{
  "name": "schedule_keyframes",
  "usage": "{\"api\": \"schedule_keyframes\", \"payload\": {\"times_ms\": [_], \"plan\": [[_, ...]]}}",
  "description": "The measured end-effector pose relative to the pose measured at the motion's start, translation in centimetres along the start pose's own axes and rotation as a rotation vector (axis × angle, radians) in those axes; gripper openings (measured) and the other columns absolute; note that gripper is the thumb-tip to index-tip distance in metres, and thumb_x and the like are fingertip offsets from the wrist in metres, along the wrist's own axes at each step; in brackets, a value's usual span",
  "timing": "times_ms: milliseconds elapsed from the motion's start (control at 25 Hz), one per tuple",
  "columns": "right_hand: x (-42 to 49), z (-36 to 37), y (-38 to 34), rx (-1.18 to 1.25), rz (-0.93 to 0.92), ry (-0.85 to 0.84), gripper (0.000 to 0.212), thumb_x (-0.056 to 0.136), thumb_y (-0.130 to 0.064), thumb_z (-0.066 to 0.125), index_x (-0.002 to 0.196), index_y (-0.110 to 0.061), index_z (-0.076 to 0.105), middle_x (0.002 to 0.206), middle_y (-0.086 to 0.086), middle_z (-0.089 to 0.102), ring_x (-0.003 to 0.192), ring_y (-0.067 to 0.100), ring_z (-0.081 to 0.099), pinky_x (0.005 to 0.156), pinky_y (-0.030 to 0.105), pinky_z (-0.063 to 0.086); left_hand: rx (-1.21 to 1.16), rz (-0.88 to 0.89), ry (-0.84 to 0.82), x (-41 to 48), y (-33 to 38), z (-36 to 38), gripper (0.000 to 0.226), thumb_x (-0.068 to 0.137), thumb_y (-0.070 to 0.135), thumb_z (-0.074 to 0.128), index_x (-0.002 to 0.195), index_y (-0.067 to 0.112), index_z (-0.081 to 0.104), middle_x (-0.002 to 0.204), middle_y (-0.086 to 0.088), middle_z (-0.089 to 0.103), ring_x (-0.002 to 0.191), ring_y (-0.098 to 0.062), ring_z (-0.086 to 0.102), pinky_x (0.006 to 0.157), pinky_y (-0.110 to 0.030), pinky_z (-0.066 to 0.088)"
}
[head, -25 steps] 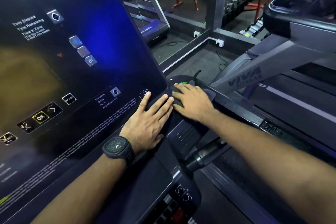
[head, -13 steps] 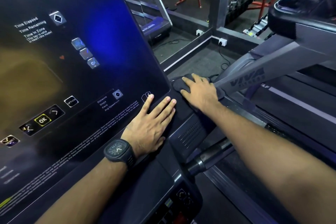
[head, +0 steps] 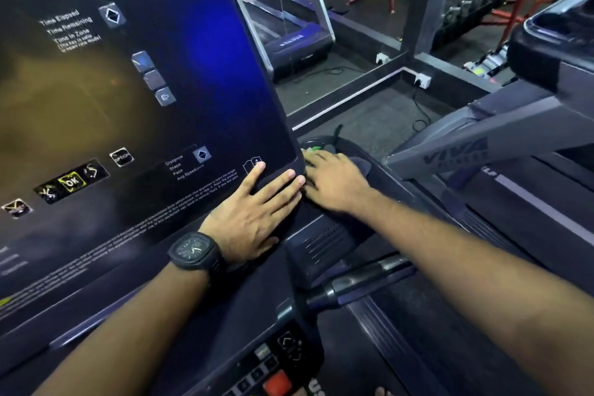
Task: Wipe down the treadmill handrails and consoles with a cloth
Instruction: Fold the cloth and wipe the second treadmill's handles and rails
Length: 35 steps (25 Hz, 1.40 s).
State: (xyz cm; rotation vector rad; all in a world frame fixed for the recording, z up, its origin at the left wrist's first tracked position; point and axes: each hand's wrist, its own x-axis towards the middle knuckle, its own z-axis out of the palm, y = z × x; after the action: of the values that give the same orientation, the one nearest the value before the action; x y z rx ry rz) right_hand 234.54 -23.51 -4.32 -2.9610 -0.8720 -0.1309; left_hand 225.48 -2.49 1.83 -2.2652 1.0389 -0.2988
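From the head camera we see our left hand (head: 254, 219) lying flat and open, holding nothing, on the console (head: 135, 112)'s lower right corner. Just right of that corner, our right hand (head: 334, 182) presses flat on the dark cloth (head: 361, 164).

cloth (head: 360, 164) mostly under right hand (head: 334, 182)

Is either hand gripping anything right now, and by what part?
No true grip shows. The right hand lies flat, pressing a dark cloth onto the console's side tray. The left hand rests open on the glossy black console panel.
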Motion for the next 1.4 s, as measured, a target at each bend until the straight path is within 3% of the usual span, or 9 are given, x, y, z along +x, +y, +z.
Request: {"api": "schedule_keyframes", "payload": {"times_ms": [160, 360, 520, 680, 840, 1000, 1160, 1320, 1400], "plan": [[2.4, -0.3, 1.8, 0.095, 0.465, -0.033, 0.057, 0.098, -0.052, 0.043, 0.152, -0.035, 0.033, 0.163, 0.001, 0.026, 0.145, 0.029, 0.030, 0.108, 0.053, 0.034, 0.008, -0.017, -0.001, 0.0, 0.3, -0.1, 0.093, 0.082, 0.056, 0.063, 0.154, 0.009, 0.028, 0.165, -0.013, 0.011, 0.152, -0.029, 0.008, 0.119, -0.063, -0.002], [2.3, 0.0, 0.3, 0.059, -0.023, 0.024, 0.058, 0.093, -0.046, 0.048, 0.148, -0.028, 0.045, 0.159, -0.002, 0.033, 0.144, 0.024, 0.034, 0.107, 0.049, 0.038, 0.025, -0.020, -0.022, 0.1, 0.1, -0.2, 0.094, 0.082, 0.056, 0.062, 0.155, 0.009, 0.026, 0.164, -0.012, 0.014, 0.152, -0.029, 0.009, 0.118, -0.064, -0.002], [4.2, -0.1, 0.4, 0.107, 0.499, -0.038, 0.058, 0.098, -0.049, 0.043, 0.153, -0.034, 0.032, 0.161, 0.002, 0.026, 0.144, 0.031, 0.029, 0.108, 0.057, 0.031, 0.017, -0.032, -0.013, 0.1, 0.5, -0.1, 0.094, 0.081, 0.057, 0.063, 0.154, 0.010, 0.028, 0.164, -0.011, 0.014, 0.152, -0.028, 0.009, 0.118, -0.064, -0.003], [3.1, -0.1, 0.1, 0.025, 0.020, 0.001, 0.060, 0.095, -0.044, 0.049, 0.152, -0.032, 0.035, 0.161, -0.004, 0.027, 0.145, 0.024, 0.031, 0.107, 0.051, 0.037, 0.003, -0.024, -0.001, 0.2, 0.2, 0.0, 0.094, 0.079, 0.056, 0.065, 0.154, 0.010, 0.030, 0.164, -0.012, 0.016, 0.152, -0.029, 0.011, 0.118, -0.063, -0.002], [2.4, -0.3, 0.9, 0.097, 0.497, -0.030, 0.060, 0.097, -0.051, 0.045, 0.153, -0.036, 0.030, 0.163, 0.000, 0.022, 0.145, 0.030, 0.028, 0.107, 0.056, 0.033, 0.002, -0.026, -0.011, 0.2, 0.5, 0.0, 0.094, 0.081, 0.057, 0.063, 0.155, 0.011, 0.027, 0.165, -0.011, 0.013, 0.152, -0.028, 0.009, 0.118, -0.063, -0.002], [1.3, -0.1, -0.4, 0.019, -0.004, -0.025, 0.061, 0.094, -0.047, 0.048, 0.152, -0.030, 0.036, 0.163, -0.003, 0.024, 0.146, 0.024, 0.029, 0.108, 0.052, 0.036, 0.002, -0.030, -0.024, 0.1, 0.3, -0.2, 0.095, 0.080, 0.058, 0.063, 0.155, 0.011, 0.027, 0.164, -0.010, 0.014, 0.152, -0.028, 0.007, 0.118, -0.063, -0.003], [0.9, -0.6, 1.6, 0.161, 0.639, -0.021, 0.062, 0.097, -0.049, 0.045, 0.155, -0.034, 0.027, 0.163, 0.005, 0.023, 0.145, 0.033, 0.028, 0.107, 0.059, 0.031, 0.002, -0.029, -0.032, 0.0, 0.5, -0.2, 0.095, 0.080, 0.058, 0.063, 0.155, 0.011, 0.027, 0.165, -0.010, 0.013, 0.152, -0.028, 0.007, 0.118, -0.062, -0.004], [-2.4, 1.0, -1.6, -0.009, 0.149, 0.123, 0.057, 0.095, -0.049, 0.044, 0.149, -0.032, 0.038, 0.162, 0.003, 0.027, 0.144, 0.029, 0.031, 0.105, 0.055, 0.034, 0.009, -0.034, -0.026, 0.2, 0.3, -0.1, 0.095, 0.080, 0.058, 0.063, 0.155, 0.012, 0.027, 0.165, -0.010, 0.013, 0.152, -0.027, 0.006, 0.118, -0.062, -0.005], [-1.3, -0.5, 1.2, 0.130, 0.379, 0.070, 0.058, 0.096, -0.050, 0.044, 0.152, -0.037, 0.033, 0.162, 0.001, 0.027, 0.143, 0.028, 0.032, 0.107, 0.054, 0.034, 0.005, -0.032, -0.027, 0.2, 0.3, -0.2, 0.095, 0.080, 0.057, 0.064, 0.155, 0.011, 0.027, 0.165, -0.010, 0.013, 0.152, -0.028, 0.007, 0.118, -0.062, -0.004]]}}
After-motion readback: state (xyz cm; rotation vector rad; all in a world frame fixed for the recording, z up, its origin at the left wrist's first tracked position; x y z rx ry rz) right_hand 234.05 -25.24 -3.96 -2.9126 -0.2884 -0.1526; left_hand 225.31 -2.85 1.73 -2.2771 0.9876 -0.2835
